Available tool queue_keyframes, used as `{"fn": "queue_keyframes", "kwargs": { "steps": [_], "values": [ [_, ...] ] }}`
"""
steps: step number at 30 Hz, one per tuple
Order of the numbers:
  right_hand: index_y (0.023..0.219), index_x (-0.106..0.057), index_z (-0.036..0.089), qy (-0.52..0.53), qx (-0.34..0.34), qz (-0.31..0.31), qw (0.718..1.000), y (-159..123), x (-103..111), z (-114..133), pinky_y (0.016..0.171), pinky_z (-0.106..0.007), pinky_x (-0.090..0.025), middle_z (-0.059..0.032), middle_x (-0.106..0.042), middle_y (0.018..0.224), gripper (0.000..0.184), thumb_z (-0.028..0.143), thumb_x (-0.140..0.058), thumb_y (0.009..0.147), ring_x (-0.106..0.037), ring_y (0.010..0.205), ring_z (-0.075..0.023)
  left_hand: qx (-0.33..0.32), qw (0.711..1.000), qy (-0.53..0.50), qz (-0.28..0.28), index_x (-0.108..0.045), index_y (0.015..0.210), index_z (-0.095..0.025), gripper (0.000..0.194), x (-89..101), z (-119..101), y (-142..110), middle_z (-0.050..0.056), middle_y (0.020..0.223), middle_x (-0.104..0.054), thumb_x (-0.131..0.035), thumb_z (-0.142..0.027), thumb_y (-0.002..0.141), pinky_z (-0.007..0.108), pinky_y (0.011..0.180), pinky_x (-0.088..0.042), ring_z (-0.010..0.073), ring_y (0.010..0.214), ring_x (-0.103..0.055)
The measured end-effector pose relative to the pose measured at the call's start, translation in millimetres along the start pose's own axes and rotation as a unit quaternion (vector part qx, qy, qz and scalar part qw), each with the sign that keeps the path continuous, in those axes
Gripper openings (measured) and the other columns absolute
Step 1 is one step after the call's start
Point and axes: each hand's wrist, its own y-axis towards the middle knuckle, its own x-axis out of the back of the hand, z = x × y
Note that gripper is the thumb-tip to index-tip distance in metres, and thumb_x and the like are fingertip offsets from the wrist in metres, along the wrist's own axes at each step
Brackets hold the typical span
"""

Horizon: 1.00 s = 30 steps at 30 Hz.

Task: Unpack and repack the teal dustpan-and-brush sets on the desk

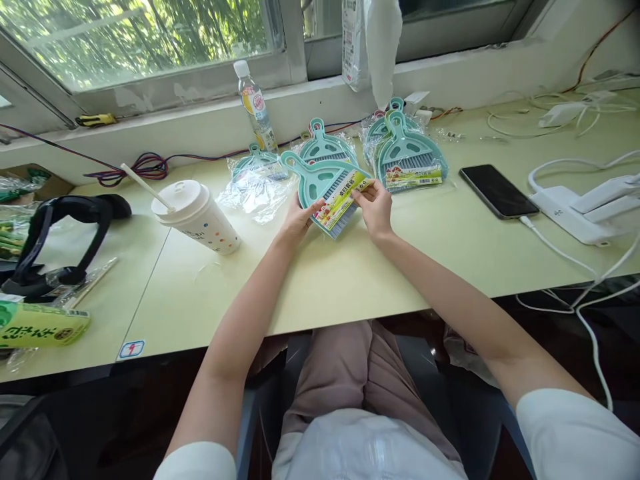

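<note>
A teal mini dustpan and brush set point(327, 183) with a yellow paper label lies on the pale green table point(320, 280) in front of me. My left hand point(299, 220) grips its lower left edge with curled fingers. My right hand point(374, 205) pinches the right end of the label. Behind it lie more teal dustpan sets: one point(326, 145) just behind, a stack in plastic wrap point(407, 153) to the right, and another point(256, 162) at the left under crumpled clear bags point(255, 190).
A white lidded cup with a straw point(197, 215) stands to the left, a plastic bottle point(256, 107) by the window ledge. A black phone point(497, 191) and white chargers with cables point(585, 207) lie at the right. Black headphones point(55, 233) and green packets sit far left.
</note>
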Motion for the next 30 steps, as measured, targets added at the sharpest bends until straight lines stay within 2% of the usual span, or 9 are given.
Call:
{"fn": "queue_keyframes", "kwargs": {
  "steps": [5, 7, 10, 13, 15, 18, 21, 24, 30],
  "values": [
    [0.097, -0.053, 0.021, -0.017, 0.042, -0.025, 0.999, -6, -7, 12, 0.08, -0.039, -0.06, -0.0057, -0.065, 0.092, 0.049, 0.055, -0.076, 0.071, -0.066, 0.089, -0.0222, 0.004, 0.999, 0.024, -0.035, -0.051, 0.119, -0.021, 0.083, -2.6, 0, 0, 0.007, 0.112, -0.063, -0.089, -0.017, 0.045, 0.049, 0.104, -0.049, 0.0325, 0.118, -0.059],
    [0.109, -0.052, 0.022, -0.033, 0.076, -0.04, 0.996, -12, -9, 21, 0.083, -0.037, -0.058, -0.0078, -0.063, 0.104, 0.049, 0.053, -0.072, 0.076, -0.065, 0.094, -0.0213, 0.006, 0.998, 0.015, -0.057, -0.052, 0.116, -0.021, 0.079, -3.2, -2, -2, 0.006, 0.11, -0.064, -0.088, -0.017, 0.045, 0.049, 0.104, -0.049, 0.0323, 0.116, -0.06],
    [0.125, -0.046, 0.026, -0.058, 0.097, -0.082, 0.99, -24, -13, 28, 0.09, -0.034, -0.055, -0.0111, -0.051, 0.13, 0.046, 0.048, -0.059, 0.088, -0.06, 0.106, -0.0191, 0.024, 0.998, -0.007, -0.062, -0.053, 0.114, -0.021, 0.076, -3.0, -6, -4, 0.008, 0.109, -0.066, -0.087, -0.015, 0.046, 0.048, 0.1, -0.052, 0.0324, 0.112, -0.063],
    [0.131, -0.041, 0.027, -0.053, 0.025, -0.13, 0.99, -32, -19, 25, 0.095, -0.033, -0.053, -0.0129, -0.043, 0.141, 0.05, 0.045, -0.058, 0.088, -0.057, 0.114, -0.0192, 0.017, 0.997, -0.022, -0.067, -0.053, 0.115, -0.02, 0.077, -2.7, -9, -6, 0.009, 0.112, -0.066, -0.088, -0.015, 0.047, 0.044, 0.096, -0.054, 0.0311, 0.109, -0.064],
    [0.127, -0.046, 0.026, 0.005, -0.058, -0.078, 0.995, -33, -24, 22, 0.094, -0.033, -0.054, -0.0114, -0.051, 0.135, 0.048, 0.042, -0.063, 0.084, -0.058, 0.115, -0.0201, 0.016, 0.998, -0.022, -0.062, -0.053, 0.115, -0.019, 0.078, -3.1, -11, -9, 0.009, 0.113, -0.066, -0.089, -0.016, 0.047, 0.042, 0.095, -0.055, 0.0302, 0.109, -0.064],
    [0.107, -0.058, 0.022, 0.107, -0.163, 0.033, 0.98, -29, -27, 21, 0.087, -0.033, -0.058, -0.0078, -0.067, 0.111, 0.031, 0.036, -0.069, 0.081, -0.066, 0.103, -0.0212, 0.021, 0.999, -0.014, -0.046, -0.053, 0.113, -0.019, 0.076, -3.9, -14, -12, 0.01, 0.111, -0.066, -0.091, -0.017, 0.047, 0.04, 0.094, -0.054, 0.0302, 0.11, -0.064],
    [0.092, -0.062, 0.019, 0.132, -0.193, 0.037, 0.972, -25, -25, 23, 0.08, -0.032, -0.06, -0.0057, -0.071, 0.1, 0.017, 0.027, -0.071, 0.08, -0.069, 0.091, -0.0197, 0.019, 0.999, 0.0, -0.031, -0.054, 0.114, -0.02, 0.075, -3.6, -16, -14, 0.009, 0.111, -0.066, -0.091, -0.018, 0.049, 0.04, 0.092, -0.055, 0.0299, 0.111, -0.063],
    [0.091, -0.064, 0.018, 0.142, -0.224, 0.047, 0.963, -23, -21, 27, 0.077, -0.031, -0.061, -0.0053, -0.073, 0.096, 0.008, 0.02, -0.066, 0.083, -0.071, 0.083, -0.0178, 0.014, 0.999, 0.019, -0.027, -0.054, 0.117, -0.022, 0.078, -2.2, -17, -14, 0.009, 0.111, -0.065, -0.091, -0.018, 0.049, 0.04, 0.09, -0.056, 0.0293, 0.109, -0.064],
    [0.089, -0.063, 0.017, 0.156, -0.255, 0.082, 0.951, -21, -18, 32, 0.074, -0.03, -0.062, -0.0054, -0.074, 0.091, 0.008, 0.011, -0.063, 0.083, -0.071, 0.074, -0.0159, 0.011, 0.999, 0.038, -0.035, -0.055, 0.114, -0.019, 0.077, -0.6, -18, -13, 0.009, 0.105, -0.066, -0.092, -0.019, 0.047, 0.04, 0.09, -0.055, 0.0281, 0.104, -0.065]
  ]
}}
